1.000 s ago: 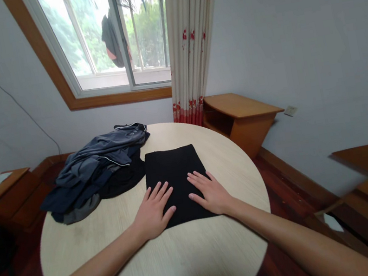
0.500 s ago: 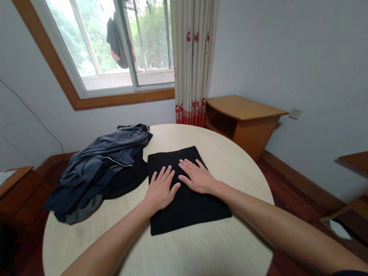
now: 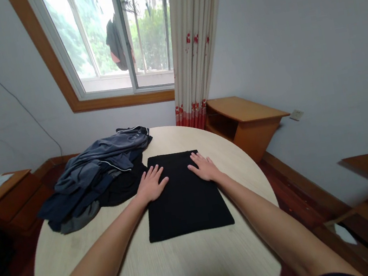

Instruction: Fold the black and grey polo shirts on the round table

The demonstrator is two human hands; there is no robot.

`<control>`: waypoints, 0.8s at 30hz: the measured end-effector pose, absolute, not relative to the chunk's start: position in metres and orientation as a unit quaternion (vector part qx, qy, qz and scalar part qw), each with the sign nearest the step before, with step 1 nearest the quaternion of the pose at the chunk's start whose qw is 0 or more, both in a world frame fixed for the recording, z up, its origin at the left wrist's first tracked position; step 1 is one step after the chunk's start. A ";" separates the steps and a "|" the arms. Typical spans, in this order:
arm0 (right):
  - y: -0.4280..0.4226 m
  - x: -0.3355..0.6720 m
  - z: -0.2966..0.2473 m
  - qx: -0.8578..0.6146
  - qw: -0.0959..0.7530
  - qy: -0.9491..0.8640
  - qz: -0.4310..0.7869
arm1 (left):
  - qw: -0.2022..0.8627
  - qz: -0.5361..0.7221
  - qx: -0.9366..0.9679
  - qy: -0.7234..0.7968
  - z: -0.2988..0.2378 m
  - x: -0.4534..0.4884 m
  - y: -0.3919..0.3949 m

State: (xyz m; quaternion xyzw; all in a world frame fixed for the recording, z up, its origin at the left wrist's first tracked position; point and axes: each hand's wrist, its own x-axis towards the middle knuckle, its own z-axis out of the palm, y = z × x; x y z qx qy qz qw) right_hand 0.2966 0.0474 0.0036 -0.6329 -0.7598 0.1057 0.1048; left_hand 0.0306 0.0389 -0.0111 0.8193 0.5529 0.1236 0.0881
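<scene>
A black folded garment (image 3: pixel 187 208) lies flat on the round pale wooden table (image 3: pixel 157 274), shaped into a neat rectangle. What kind of garment it is, I cannot tell. My left hand (image 3: pixel 151 183) rests palm down on its left edge with the fingers spread. On its right side, towards the far corner, my right hand (image 3: pixel 203 166) lies flat, fingers stretched out. Neither hand grips the cloth. Left of the garment sits a loose heap of dark clothes (image 3: pixel 79 169), with a grey-blue collared shirt (image 3: pixel 114 145) on top.
Behind the table are a window (image 3: pixel 110 37) and a cream curtain (image 3: pixel 194 28) with red flowers. A wooden cabinet (image 3: pixel 244 109) stands at the far right. At the left is another wooden cabinet (image 3: pixel 14 199) with white cloth on it.
My hands have slid apart over the black garment, the left one to its left edge and the right one towards its right edge. The view has shifted slightly.
</scene>
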 end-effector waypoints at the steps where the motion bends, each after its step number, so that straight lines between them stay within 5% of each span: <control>1: 0.047 0.299 0.003 -0.633 0.110 -0.759 0.108 | 0.087 0.121 0.818 0.555 -0.011 0.030 0.036; 14: 0.019 0.287 0.023 -0.525 0.232 -0.817 0.050 | -0.016 0.193 0.819 0.540 0.011 0.027 -0.005; 24: 0.039 0.278 0.004 -0.562 0.120 -0.808 0.129 | 0.046 0.082 0.817 0.569 0.002 0.016 0.018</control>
